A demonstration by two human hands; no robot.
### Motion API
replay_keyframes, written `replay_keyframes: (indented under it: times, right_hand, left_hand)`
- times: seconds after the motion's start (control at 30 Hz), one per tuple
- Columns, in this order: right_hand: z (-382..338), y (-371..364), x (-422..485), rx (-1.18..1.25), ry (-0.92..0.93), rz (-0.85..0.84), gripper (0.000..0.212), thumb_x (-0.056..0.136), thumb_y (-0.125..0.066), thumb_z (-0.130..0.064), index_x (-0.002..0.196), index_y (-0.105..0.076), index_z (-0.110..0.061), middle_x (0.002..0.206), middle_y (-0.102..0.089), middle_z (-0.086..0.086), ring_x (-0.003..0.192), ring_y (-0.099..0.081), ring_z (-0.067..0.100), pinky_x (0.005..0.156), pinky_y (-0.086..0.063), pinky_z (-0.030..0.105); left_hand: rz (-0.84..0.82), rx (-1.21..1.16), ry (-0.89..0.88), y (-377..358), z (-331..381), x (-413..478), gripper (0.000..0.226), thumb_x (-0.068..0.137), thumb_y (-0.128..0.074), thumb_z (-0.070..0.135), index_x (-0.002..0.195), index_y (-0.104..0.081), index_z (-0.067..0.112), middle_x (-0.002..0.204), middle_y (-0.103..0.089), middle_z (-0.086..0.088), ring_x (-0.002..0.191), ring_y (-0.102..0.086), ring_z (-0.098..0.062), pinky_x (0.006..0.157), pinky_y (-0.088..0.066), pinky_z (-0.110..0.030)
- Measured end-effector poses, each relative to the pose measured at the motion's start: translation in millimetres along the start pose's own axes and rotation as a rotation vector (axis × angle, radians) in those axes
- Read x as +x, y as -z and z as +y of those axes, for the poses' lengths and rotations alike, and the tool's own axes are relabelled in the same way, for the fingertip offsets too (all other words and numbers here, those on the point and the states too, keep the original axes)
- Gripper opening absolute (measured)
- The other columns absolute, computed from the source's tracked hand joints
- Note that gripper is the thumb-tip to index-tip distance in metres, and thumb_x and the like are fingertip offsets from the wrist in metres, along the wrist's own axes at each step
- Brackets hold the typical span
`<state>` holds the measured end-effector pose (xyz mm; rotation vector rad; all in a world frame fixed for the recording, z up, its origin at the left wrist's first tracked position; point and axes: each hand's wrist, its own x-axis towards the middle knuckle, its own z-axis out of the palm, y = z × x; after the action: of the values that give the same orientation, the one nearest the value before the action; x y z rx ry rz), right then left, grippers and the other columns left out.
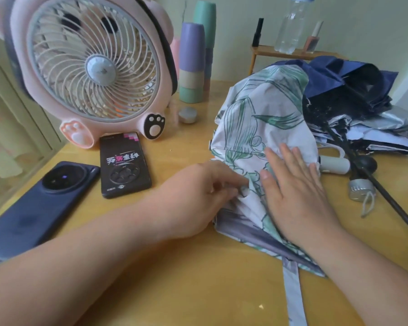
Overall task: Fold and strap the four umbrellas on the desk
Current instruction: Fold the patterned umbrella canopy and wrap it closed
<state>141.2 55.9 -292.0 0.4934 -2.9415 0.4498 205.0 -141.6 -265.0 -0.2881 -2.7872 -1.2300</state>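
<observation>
Folding floral umbrella [257, 118], right side of desk [186, 285]. Left grip [205, 191] pinches a canopy pleat; right grip [297, 184] flat, unclenched, pressing fabric. Next, prob: roll pleats tight, then wrap strap [292, 290].

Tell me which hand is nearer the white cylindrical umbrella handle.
Right. The right hand lies flat on the white leaf-printed fabric canopy, just left of the white cylindrical handle; the left hand pinches the canopy farther left.
</observation>
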Motion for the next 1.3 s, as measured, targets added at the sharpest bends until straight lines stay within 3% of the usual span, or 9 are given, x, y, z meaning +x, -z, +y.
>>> replay_keyframes:
  times: [0.07, 0.2, 0.37, 0.5, 0.67, 0.77, 0.9, 1.0, 1.3]
  right_hand:
    - [0, -1, 0, -0.008, 0.001, -0.003, 0.063, 0.102, -0.010, -0.052, 0.162, -0.009, -0.036, 0.170, 0.008, -0.011, 0.154, 0.016, 0.005, 0.127, 0.008, 0.039]
    - [0, -2, 0, -0.020, 0.004, -0.015, 0.061, 0.102, -0.013, -0.048, 0.162, -0.008, -0.038, 0.170, 0.008, -0.013, 0.154, 0.016, 0.004, 0.127, 0.009, 0.037]
    - [-1, -2, 0, -0.024, -0.002, -0.027, 0.061, 0.102, -0.014, -0.048, 0.162, -0.007, -0.039, 0.169, 0.009, -0.015, 0.153, 0.017, 0.003, 0.126, 0.010, 0.035]
    - [-2, -1, 0, -0.033, -0.003, -0.038, 0.062, 0.100, -0.013, -0.049, 0.162, -0.007, -0.039, 0.169, 0.011, -0.014, 0.153, 0.018, 0.003, 0.127, 0.009, 0.036]
    - [-3, 0, 0, -0.037, 0.000, -0.044, 0.067, 0.096, -0.009, -0.050, 0.162, -0.006, -0.039, 0.169, 0.012, -0.014, 0.153, 0.020, 0.004, 0.127, 0.007, 0.037]
    - [-3, 2, 0, -0.044, -0.002, -0.057, 0.067, 0.095, -0.009, -0.049, 0.161, -0.004, -0.040, 0.169, 0.014, -0.013, 0.153, 0.021, 0.004, 0.127, 0.007, 0.037]
    - [-4, 4, 0, -0.100, -0.007, -0.093, 0.068, 0.094, -0.013, -0.041, 0.161, 0.004, -0.041, 0.167, 0.022, -0.013, 0.151, 0.027, 0.006, 0.127, 0.009, 0.038]
    - [-4, 4, 0, -0.115, -0.012, -0.101, 0.067, 0.096, -0.014, -0.039, 0.160, 0.006, -0.040, 0.167, 0.024, -0.012, 0.151, 0.029, 0.007, 0.127, 0.009, 0.038]
    - [-4, 1, 2, -0.092, -0.013, -0.082, 0.060, 0.104, -0.013, -0.047, 0.161, 0.005, -0.041, 0.167, 0.023, -0.013, 0.150, 0.029, 0.006, 0.127, 0.009, 0.039]
  left_hand:
    - [0.005, 0.000, -0.020, -2, 0, -1, 0.026, 0.101, -0.059, 0.016, 0.116, -0.074, 0.031, 0.111, -0.069, 0.018, 0.096, -0.059, 0.002, 0.094, -0.043, -0.014]
    - [0.024, 0.050, -0.020, -1, -2, 0, 0.027, 0.102, -0.057, 0.019, 0.122, -0.072, 0.031, 0.115, -0.065, 0.016, 0.093, -0.050, 0.006, 0.083, -0.033, 0.002]
    - [0.042, 0.091, -0.032, 1, -10, 5, 0.030, 0.101, -0.057, 0.019, 0.126, -0.070, 0.031, 0.119, -0.066, 0.009, 0.101, -0.056, -0.004, 0.092, -0.040, -0.016]
    - [-0.095, 0.135, -0.110, -2, -9, 8, 0.049, 0.094, -0.059, 0.008, 0.139, -0.059, 0.030, 0.099, -0.056, 0.016, 0.079, -0.050, 0.004, 0.079, -0.034, -0.002]
    - [-0.183, 0.084, -0.138, -3, -2, 8, 0.073, 0.086, -0.069, 0.007, 0.148, -0.047, 0.035, 0.086, -0.054, 0.036, 0.073, -0.051, 0.015, 0.071, -0.033, 0.001]
    - [-0.204, 0.046, -0.189, -4, -1, 9, 0.079, 0.085, -0.077, 0.012, 0.151, -0.043, 0.037, 0.097, -0.050, 0.034, 0.078, -0.054, 0.010, 0.076, -0.035, 0.000]
    - [-0.222, 0.030, -0.221, -4, 0, 11, 0.070, 0.085, -0.081, 0.021, 0.146, -0.051, 0.034, 0.097, -0.052, 0.022, 0.080, -0.052, 0.015, 0.076, -0.035, -0.001]
    - [-0.213, 0.030, -0.199, -3, 1, 11, 0.062, 0.084, -0.081, 0.023, 0.140, -0.055, 0.034, 0.096, -0.056, 0.015, 0.075, -0.053, 0.007, 0.074, -0.040, -0.008]
    - [-0.199, 0.011, -0.123, 12, -7, 13, 0.044, 0.080, -0.084, 0.013, 0.109, -0.054, 0.028, 0.080, -0.059, 0.014, 0.066, -0.049, -0.001, 0.064, -0.039, -0.014]
